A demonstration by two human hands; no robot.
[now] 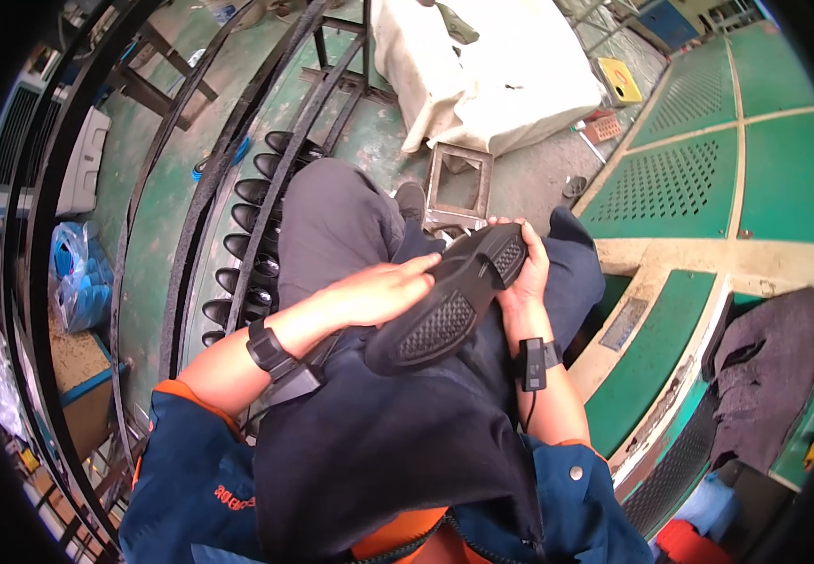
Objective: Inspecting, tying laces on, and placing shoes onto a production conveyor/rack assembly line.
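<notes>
A black shoe (438, 324) lies sole up over my lap, its toe toward me on the left and its heel away on the right. The textured black sole faces up. Wrapped round the heel end, my right hand (529, 277) grips the shoe, thumb along the heel's edge. My left hand (383, 293) rests against the shoe's left side with its fingers stretched out; the thumb and the underside of that hand are hidden. Straps with small black boxes sit on both wrists. Dark cloth covers my lap beneath the shoe.
To my left, several black shoes (247, 218) stand in a row on a dark metal rack (202, 202). A small metal stool frame (458, 183) and a white-draped table (510, 85) are ahead. A green machine (661, 188) flanks my right, with dark cloth (772, 371) draped on it.
</notes>
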